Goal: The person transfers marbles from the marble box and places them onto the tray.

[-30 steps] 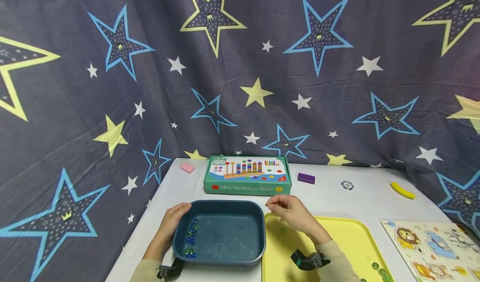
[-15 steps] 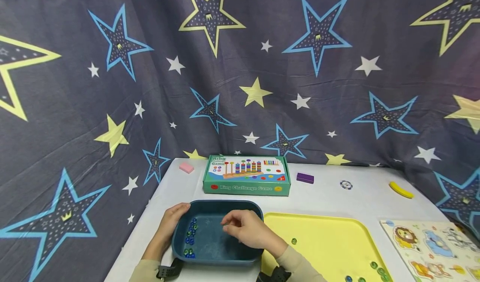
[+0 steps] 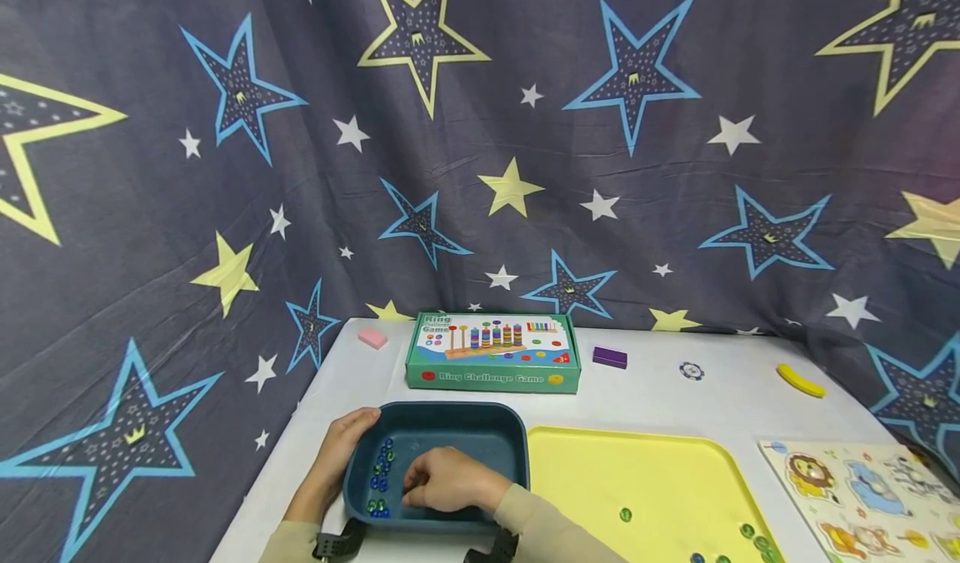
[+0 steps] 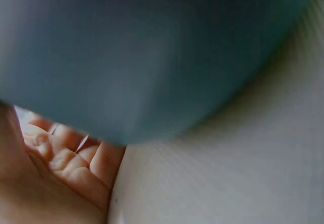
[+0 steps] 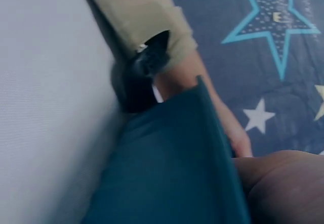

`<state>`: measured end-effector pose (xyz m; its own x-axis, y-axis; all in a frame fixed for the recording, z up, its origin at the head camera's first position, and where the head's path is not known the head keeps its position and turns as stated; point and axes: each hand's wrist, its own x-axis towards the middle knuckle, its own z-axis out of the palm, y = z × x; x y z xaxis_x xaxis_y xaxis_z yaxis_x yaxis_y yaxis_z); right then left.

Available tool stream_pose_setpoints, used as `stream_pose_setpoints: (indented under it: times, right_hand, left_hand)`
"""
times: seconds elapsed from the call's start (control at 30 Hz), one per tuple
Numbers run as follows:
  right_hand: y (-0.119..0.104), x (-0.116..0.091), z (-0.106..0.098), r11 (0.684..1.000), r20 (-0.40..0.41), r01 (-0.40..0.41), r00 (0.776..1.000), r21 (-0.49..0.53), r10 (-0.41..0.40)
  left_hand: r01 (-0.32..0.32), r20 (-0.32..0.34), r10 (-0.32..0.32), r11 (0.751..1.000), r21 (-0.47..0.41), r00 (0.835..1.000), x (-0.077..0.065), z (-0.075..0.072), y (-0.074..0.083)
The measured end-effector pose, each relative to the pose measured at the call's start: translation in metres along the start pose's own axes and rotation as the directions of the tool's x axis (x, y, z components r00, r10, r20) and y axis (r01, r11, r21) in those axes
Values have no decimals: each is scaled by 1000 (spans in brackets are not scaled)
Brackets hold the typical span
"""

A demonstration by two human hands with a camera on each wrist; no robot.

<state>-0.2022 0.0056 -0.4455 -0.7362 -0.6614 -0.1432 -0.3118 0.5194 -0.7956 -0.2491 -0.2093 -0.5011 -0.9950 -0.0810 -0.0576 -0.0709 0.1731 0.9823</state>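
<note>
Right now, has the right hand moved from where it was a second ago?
Yes, left and nearer the camera: the right hand was over the tray; now it's inside the tub, which stayed put.

Right hand fingertips partly hidden, contents of grip undetermined, left hand partly behind tub in left wrist view, tub blurred there, tray and puzzle board cut off by head view's bottom edge, blue marble likewise clipped, chip print illegible
</note>
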Motion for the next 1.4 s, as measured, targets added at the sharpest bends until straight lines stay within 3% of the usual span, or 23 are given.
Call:
stream_pose_setpoints:
  times: [0.23,0.53,1.0,1.4]
  right_hand:
    - [-1,10,6,999,41,-41,998,-13,42]
    - [-5,17,14,1000,160,0,987,-22,4]
    - [-8,22,22,997,181,70,982,-43,-61]
    - [-10,26,28,1000,170,27,985,6,-28]
  left_hand:
    - [4,3,-4,1000,-11,1000,0,1,0]
    - [2,7,-2,1000,-13,1000,1,0,1]
    - [13,4,-13,1000,-19,1000,1,0,1]
    - [22,19,-21,999,-29,1000,2,1,1]
